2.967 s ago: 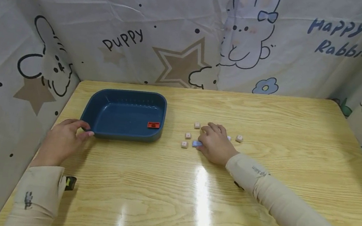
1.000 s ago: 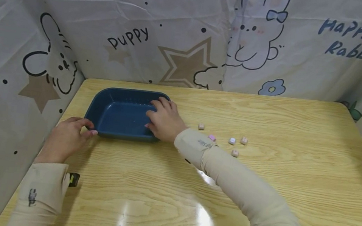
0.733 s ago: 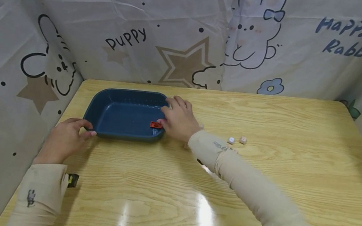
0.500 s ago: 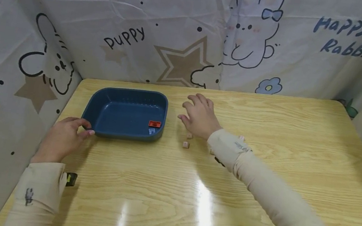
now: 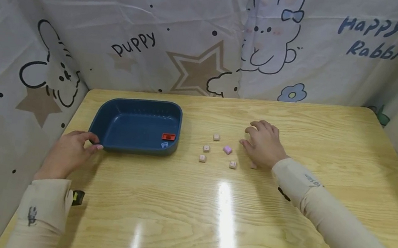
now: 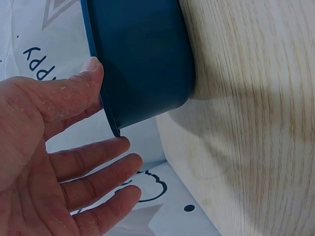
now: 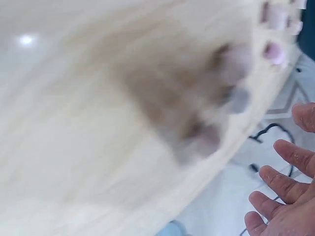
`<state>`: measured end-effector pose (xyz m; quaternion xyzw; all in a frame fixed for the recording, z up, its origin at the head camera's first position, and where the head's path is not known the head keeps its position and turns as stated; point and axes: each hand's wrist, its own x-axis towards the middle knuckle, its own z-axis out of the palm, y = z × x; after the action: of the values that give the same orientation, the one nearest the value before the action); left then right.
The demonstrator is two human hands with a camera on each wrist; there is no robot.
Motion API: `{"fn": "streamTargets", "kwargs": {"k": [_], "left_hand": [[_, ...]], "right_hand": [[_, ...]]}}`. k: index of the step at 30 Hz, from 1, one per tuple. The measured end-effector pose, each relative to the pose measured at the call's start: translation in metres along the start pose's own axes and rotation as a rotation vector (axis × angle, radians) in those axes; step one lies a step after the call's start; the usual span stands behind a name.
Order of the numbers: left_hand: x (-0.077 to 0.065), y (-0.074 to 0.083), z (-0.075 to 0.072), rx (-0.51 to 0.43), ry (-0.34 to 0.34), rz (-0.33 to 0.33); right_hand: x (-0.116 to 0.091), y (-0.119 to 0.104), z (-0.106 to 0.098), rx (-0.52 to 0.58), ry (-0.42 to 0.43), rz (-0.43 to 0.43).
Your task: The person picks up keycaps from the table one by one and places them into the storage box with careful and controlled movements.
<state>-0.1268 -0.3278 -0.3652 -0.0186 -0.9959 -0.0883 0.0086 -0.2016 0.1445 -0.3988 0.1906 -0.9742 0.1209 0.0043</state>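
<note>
My left hand (image 5: 69, 153) pinches the rim of a dark blue rectangular tub (image 5: 135, 149) at its near left corner. In the left wrist view the thumb lies along the rim (image 6: 109, 114), and the other fingers are spread. Inside the tub, at its right end, lie a red keycap (image 5: 168, 137) and a blue keycap (image 5: 164, 145). My right hand (image 5: 265, 146) hovers over the table's right half, fingers loosely bent and holding nothing. Left of it sit a purple keycap (image 5: 227, 149) and a beige keycap (image 5: 233, 165). Another keycap (image 5: 253, 165) is partly hidden under the hand.
More pale keycaps stand between tub and right hand: a far keycap (image 5: 216, 137), a middle keycap (image 5: 206, 148) and a near keycap (image 5: 202, 158). A printed cloth (image 5: 196, 27) rises behind the wooden table (image 5: 172, 212). The keycaps are blurred in the right wrist view.
My right hand was at the blue keycap, moved over the tub, then swung back right without it. The blue keycap now lies beside the red one. The left hand stays on the rim.
</note>
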Motion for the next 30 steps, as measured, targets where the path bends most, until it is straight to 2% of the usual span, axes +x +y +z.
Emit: {"fn": "streamTargets", "kwargs": {"k": [6, 12, 19, 30], "left_hand": [[-0.001, 0.003, 0.001, 0.008, -0.01, -0.029], [-0.001, 0.002, 0.002, 0.015, 0.013, -0.03], [0.0, 0.004, 0.005, 0.018, -0.003, -0.043], [0.001, 0.002, 0.003, 0.019, -0.011, -0.031]], "right_hand": [[-0.023, 0.028, 0.005, -0.025, -0.014, 0.038], [-0.033, 0.038, 0.008, -0.063, -0.047, 0.069], [-0.034, 0.04, 0.012, -0.101, -0.066, 0.07], [-0.028, 0.039, 0.011, -0.101, -0.069, 0.061]]}}
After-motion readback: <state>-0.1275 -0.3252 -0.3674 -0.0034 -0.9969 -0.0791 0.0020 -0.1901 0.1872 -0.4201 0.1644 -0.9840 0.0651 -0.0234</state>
